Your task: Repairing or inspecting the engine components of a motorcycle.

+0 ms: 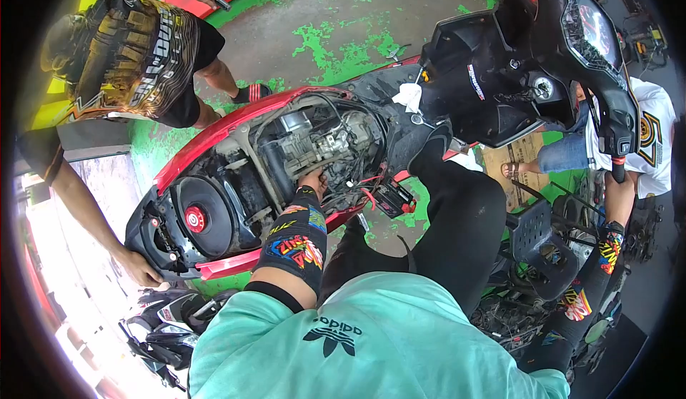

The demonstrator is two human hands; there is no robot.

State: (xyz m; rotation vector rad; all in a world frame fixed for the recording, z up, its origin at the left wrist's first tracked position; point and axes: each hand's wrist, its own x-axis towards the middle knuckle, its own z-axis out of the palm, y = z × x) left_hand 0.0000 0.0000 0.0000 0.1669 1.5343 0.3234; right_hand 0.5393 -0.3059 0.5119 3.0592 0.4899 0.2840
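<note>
I have my left hand (313, 180) angled into the central engine bay (341, 141), right hand (621, 176) raised to the far-right handlebar (617, 116), both grips unclear.

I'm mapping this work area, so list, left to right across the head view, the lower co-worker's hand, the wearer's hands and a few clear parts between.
Co-worker's lower hand → red round cap → left hand → black battery → silver ring → right hand.

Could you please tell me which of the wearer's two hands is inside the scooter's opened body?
The left hand: it is down among the exposed engine parts, while the right hand is at the handlebar.
</note>
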